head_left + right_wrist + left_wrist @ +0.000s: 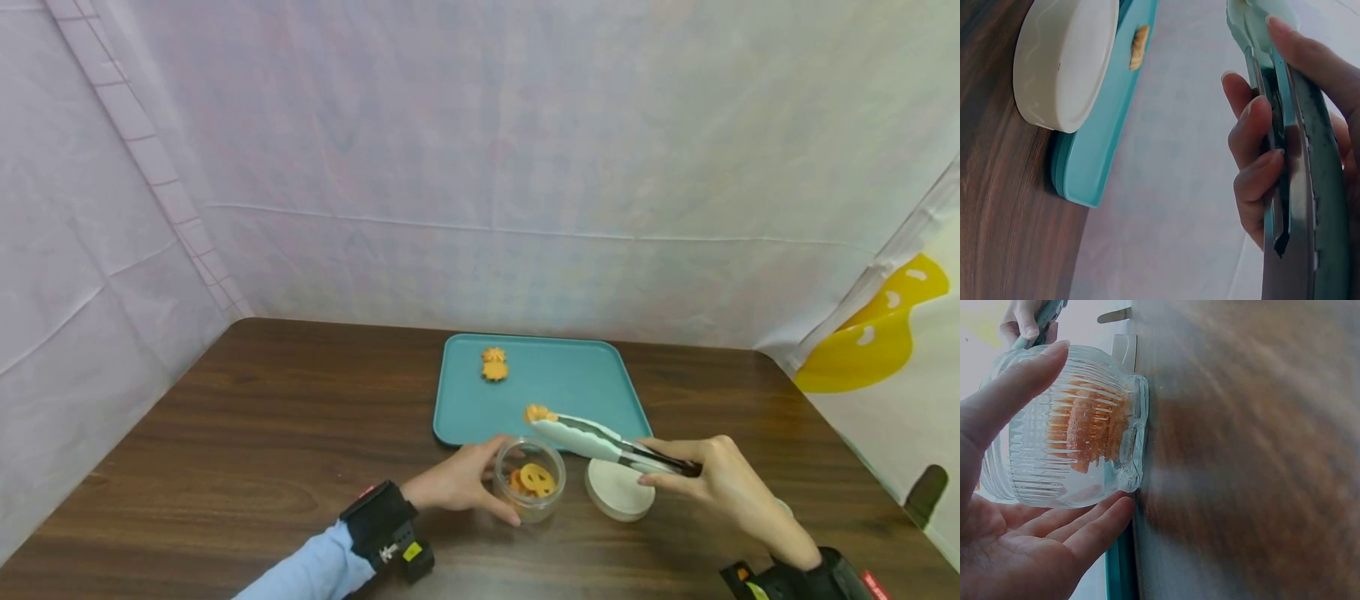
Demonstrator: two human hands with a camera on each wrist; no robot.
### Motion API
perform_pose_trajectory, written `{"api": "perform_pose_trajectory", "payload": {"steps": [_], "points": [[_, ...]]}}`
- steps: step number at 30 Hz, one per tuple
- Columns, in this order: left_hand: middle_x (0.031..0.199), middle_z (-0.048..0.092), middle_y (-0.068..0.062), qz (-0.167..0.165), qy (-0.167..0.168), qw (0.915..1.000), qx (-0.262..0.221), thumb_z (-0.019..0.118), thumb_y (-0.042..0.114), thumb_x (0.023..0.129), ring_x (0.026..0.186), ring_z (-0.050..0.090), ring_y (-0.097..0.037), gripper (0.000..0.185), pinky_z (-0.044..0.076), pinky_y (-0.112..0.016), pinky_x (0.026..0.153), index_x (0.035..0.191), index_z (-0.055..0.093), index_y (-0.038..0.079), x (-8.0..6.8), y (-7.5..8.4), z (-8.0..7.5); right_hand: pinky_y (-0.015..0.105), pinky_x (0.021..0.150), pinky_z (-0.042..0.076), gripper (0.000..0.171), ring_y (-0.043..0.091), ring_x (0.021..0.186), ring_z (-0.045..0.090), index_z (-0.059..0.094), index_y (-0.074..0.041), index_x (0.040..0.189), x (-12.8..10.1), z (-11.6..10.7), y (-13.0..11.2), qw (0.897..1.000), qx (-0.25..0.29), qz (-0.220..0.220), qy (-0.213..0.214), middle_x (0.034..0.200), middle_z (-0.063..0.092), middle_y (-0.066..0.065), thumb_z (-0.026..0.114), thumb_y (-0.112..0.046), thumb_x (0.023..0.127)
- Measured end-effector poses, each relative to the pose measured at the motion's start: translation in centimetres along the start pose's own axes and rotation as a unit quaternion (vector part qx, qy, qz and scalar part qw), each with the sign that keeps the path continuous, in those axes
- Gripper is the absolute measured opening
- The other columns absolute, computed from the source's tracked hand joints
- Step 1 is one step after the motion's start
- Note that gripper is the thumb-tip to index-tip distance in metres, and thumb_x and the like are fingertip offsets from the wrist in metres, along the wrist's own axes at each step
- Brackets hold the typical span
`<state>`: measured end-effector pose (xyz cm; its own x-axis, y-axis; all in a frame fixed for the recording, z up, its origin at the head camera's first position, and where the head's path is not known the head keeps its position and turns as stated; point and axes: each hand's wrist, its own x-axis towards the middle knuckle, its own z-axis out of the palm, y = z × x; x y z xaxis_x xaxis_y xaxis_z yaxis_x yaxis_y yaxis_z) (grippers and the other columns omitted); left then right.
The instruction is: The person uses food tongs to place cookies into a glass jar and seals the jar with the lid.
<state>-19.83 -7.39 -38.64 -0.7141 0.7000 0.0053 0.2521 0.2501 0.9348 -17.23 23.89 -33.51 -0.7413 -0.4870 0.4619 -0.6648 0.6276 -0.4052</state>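
Observation:
My left hand (457, 479) holds a ribbed clear glass jar (537, 511), thumb on one side and fingers on the other. Several round golden cookies (537, 479) lie inside it. The left wrist view shows the jar (1029, 444) standing on the table. My right hand (723, 483) grips a pair of tongs (592, 439) with pale mint tips and metal arms. A small cookie (538, 412) is pinched at the tips, over the near edge of a teal tray (570, 375). On the tray's far left lie two cookies (494, 370), close together.
A round white lid (621, 490) lies right of the jar, below the tongs. The brown wooden table (262, 442) extends left of the tray. Pale cloth (480, 167) hangs behind the table, and a yellow shape (862, 358) marks the right side.

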Motion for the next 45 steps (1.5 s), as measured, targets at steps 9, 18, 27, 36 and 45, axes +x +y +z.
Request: {"api": "perform_pose_trajectory", "payload": {"steps": [9, 18, 27, 36, 45], "points": [[0.129, 0.043, -0.016, -0.011, 0.002, 0.9997, 0.022, 0.077, 0.007, 0.067, 0.120, 0.042, -0.028, 0.076, 0.040, -0.021, 0.095, 0.129, 0.034, 0.003, 0.01, 0.02, -0.06, 0.013, 0.050, 0.047, 0.037, -0.001, 0.070, 0.059, 0.066, -0.007, 0.107, -0.74, -0.05, 0.31, 0.997, 0.053, -0.032, -0.053, 0.088, 0.068, 0.012, 0.073, -0.015, 0.071], [0.127, 0.044, -0.012, -0.015, 0.005, 0.9997, 0.016, 0.077, 0.006, 0.067, 0.118, 0.044, -0.025, 0.077, 0.040, -0.021, 0.095, 0.130, 0.033, 0.002, -0.01, 0.07, -0.05, 0.014, 0.054, 0.049, 0.040, 0.001, 0.075, 0.060, 0.065, -0.010, 0.110, -0.81, -0.03, 0.26, 0.994, 0.068, -0.046, -0.071, 0.093, 0.067, 0.015, 0.073, -0.016, 0.071], [0.125, 0.047, -0.010, -0.004, 0.007, 0.9999, 0.014, 0.077, 0.004, 0.067, 0.115, 0.047, -0.021, 0.075, 0.041, -0.020, 0.094, 0.129, 0.035, 0.004, 0.01, -0.01, -0.04, 0.018, 0.056, 0.052, 0.040, 0.004, 0.081, 0.061, 0.064, -0.006, 0.110, -0.79, 0.01, 0.09, 0.993, 0.071, -0.050, -0.083, 0.096, 0.066, 0.017, 0.072, -0.017, 0.072], [0.125, 0.047, -0.009, -0.011, 0.001, 0.9999, 0.011, 0.076, 0.006, 0.068, 0.114, 0.048, -0.021, 0.076, 0.041, -0.019, 0.093, 0.131, 0.034, 0.005, -0.06, -0.02, -0.12, 0.015, 0.059, 0.051, 0.042, 0.006, 0.080, 0.062, 0.064, -0.006, 0.110, -0.80, 0.21, -0.05, 0.995, 0.051, -0.056, -0.071, 0.096, 0.066, 0.016, 0.073, -0.019, 0.071], [0.126, 0.045, -0.008, -0.019, 0.001, 0.9998, -0.001, 0.076, 0.006, 0.068, 0.117, 0.045, -0.023, 0.076, 0.041, -0.019, 0.094, 0.132, 0.033, 0.006, -0.11, 0.17, -0.09, 0.008, 0.059, 0.047, 0.042, 0.005, 0.077, 0.062, 0.065, -0.007, 0.109, -0.61, 0.44, -0.12, 0.995, 0.024, -0.078, -0.055, 0.094, 0.067, 0.014, 0.074, -0.021, 0.070]]}}
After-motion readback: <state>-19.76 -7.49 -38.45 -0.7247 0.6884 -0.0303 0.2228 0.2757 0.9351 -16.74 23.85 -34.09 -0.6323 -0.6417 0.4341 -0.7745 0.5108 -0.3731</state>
